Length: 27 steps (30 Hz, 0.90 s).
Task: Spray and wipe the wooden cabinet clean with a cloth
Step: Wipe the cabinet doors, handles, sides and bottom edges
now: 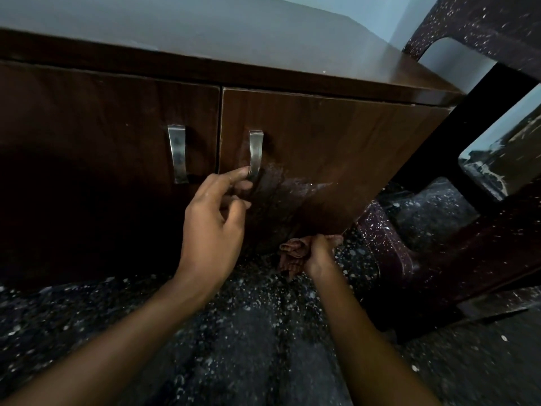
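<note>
A low dark wooden cabinet (336, 136) with two doors fills the upper half of the head view. Each door has a curved metal handle: the left handle (177, 153) and the right handle (255, 153). My left hand (215, 221) is at the lower end of the right handle, its index finger touching the metal and the other fingers loosely curled. Wet spray marks (295, 186) streak the right door beside it. My right hand (317, 253) grips a crumpled brown cloth (292, 254) at the bottom edge of the right door.
A dark speckled plastic chair (468, 235) stands close on the right, its leg next to the cabinet's corner. The floor (248, 332) is dark speckled stone. A pale wall (351, 7) rises behind the cabinet top. No spray bottle is in view.
</note>
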Tool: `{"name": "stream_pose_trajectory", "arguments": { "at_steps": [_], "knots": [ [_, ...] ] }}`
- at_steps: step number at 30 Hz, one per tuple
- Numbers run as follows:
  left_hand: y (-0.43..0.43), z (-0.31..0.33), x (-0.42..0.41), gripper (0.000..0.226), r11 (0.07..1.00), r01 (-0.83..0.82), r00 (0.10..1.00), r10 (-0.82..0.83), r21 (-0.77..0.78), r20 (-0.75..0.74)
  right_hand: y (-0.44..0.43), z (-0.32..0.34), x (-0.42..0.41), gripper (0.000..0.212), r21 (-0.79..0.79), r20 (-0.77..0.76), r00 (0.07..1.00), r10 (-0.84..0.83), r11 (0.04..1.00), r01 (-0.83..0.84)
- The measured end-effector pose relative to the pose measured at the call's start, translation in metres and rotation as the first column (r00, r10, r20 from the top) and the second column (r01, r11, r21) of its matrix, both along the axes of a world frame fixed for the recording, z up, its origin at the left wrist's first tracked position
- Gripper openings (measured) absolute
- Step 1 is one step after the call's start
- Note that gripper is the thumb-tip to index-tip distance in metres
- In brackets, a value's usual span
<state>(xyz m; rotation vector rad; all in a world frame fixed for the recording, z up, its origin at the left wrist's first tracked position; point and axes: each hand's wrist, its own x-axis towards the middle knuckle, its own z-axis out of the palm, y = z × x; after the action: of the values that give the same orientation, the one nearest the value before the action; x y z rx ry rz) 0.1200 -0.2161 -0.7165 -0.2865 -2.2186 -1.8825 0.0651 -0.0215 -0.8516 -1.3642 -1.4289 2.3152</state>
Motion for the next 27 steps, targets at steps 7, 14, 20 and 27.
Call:
{"name": "stream_pose_trajectory", "arguments": {
  "at_steps": [7, 14, 20, 27],
  "knots": [
    [-0.006, -0.001, -0.002, 0.043, 0.998, 0.024, 0.999, -0.026, -0.054, -0.030, 0.008, -0.015, -0.007, 0.032, 0.002, -0.065, 0.992, -0.111, 0.994, 0.111],
    [-0.007, -0.001, -0.001, 0.046, 0.996, 0.042, 0.998, -0.045, -0.082, -0.035, 0.027, -0.012, -0.008, 0.060, 0.251, -0.098, 0.973, -0.207, 0.941, 0.226],
    [-0.011, -0.002, -0.001, 0.049, 0.992, 0.070, 0.996, -0.075, -0.108, -0.043, 0.022, -0.028, -0.005, 0.062, 0.299, -0.077, 0.975, -0.207, 0.928, 0.221],
    [-0.012, -0.002, -0.001, 0.050, 0.987, 0.072, 0.994, -0.084, -0.143, -0.077, 0.027, -0.042, -0.006, 0.043, 0.054, -0.049, 0.989, -0.138, 0.989, 0.141]
  ]
}}
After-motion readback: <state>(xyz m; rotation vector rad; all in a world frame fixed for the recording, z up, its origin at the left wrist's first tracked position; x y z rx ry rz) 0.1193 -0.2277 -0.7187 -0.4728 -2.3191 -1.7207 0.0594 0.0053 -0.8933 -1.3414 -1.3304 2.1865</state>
